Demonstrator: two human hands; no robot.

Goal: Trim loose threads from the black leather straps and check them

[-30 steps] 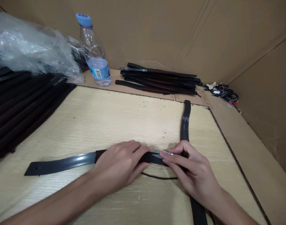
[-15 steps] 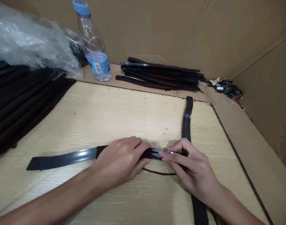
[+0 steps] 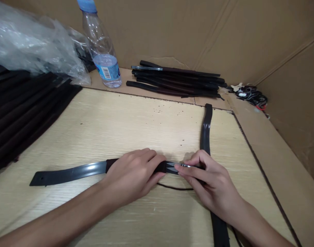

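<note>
My left hand [image 3: 132, 175] grips a long dark strip [image 3: 66, 173] of glossy grey-black plastic, with a hole near its far end and a dark fabric sleeve [image 3: 160, 167] where my fingers wrap it. My right hand [image 3: 208, 181] pinches a small tool with silver blades, probably thread snips [image 3: 186, 165], right at the sleeve's end. Its fingers hide most of the tool. A second dark strap [image 3: 205, 130] runs from under my right hand toward the back of the board. A thin black cord [image 3: 174, 188] loops below the hands.
The light wood-grain board [image 3: 95, 130] lies inside a cardboard enclosure [image 3: 172, 31]. Behind it stand a plastic water bottle [image 3: 104, 51] and a bundle of dark strips [image 3: 174, 79]. A stack of dark strips [image 3: 25, 109] and clear plastic wrap [image 3: 28, 41] lie left; tangled wire scraps [image 3: 251, 96] lie right.
The whole scene has shifted slightly upward in view. My hands remain on the strip and the small tool, and they have barely moved.
</note>
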